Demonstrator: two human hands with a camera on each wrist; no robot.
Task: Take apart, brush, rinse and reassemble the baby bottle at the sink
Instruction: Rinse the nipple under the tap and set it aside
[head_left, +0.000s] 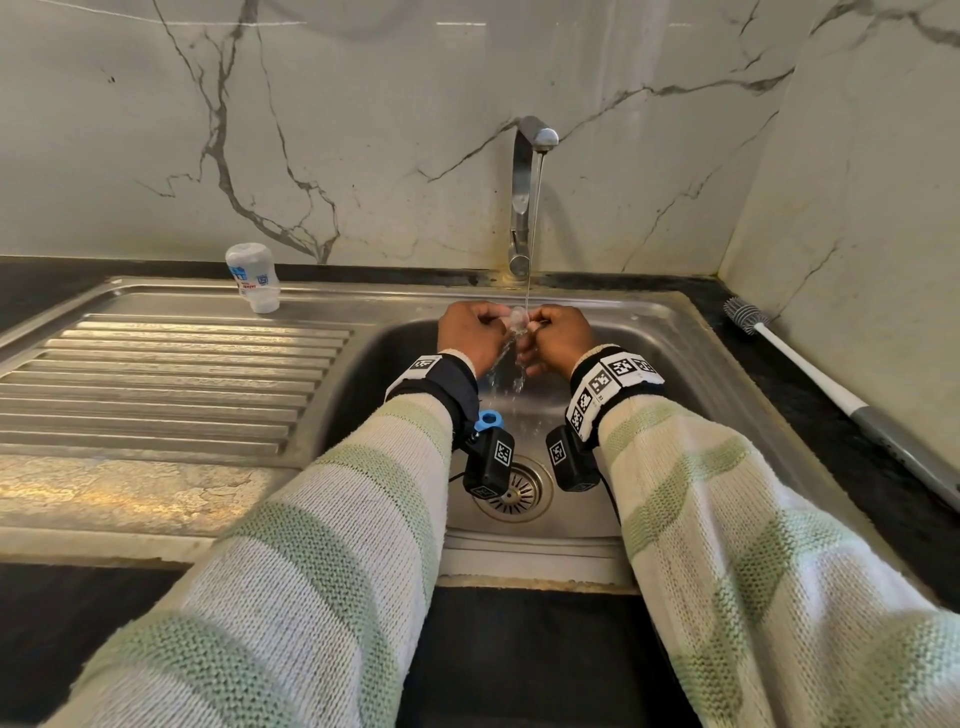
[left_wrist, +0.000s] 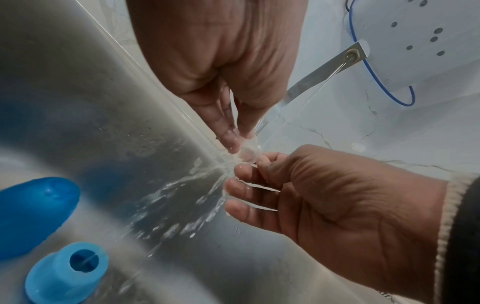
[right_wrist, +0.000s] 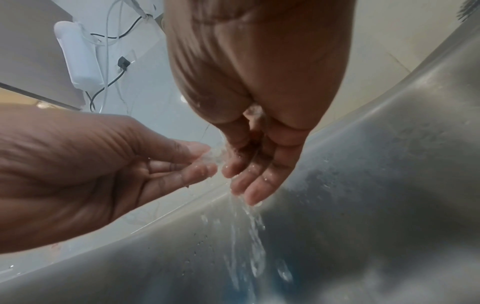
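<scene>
Sink (head_left: 670, 332): brushed stainless steel, dull sheen, ribbed drainboard.
Tap (head_left: 522, 197): polished metal, glossy.
Wall (head_left: 363, 130): white marble-look slab with grey veins, smooth and glossy.
Counter (head_left: 810, 384): black stone, speckled.
Nipple (head_left: 518, 318): clear soft silicone, wet.
Bottle (head_left: 253, 278): translucent white plastic, printed.
Brush (head_left: 810, 366): white plastic handle, grey bristles.
Sleeves (head_left: 322, 561): chunky knit, cream and pale green, matt.

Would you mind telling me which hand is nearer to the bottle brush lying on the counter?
Right. The right hand is over the sink basin on the side toward the bottle brush; the left hand is just beyond it, farther from the brush. Both pinch the clear teat.
</scene>
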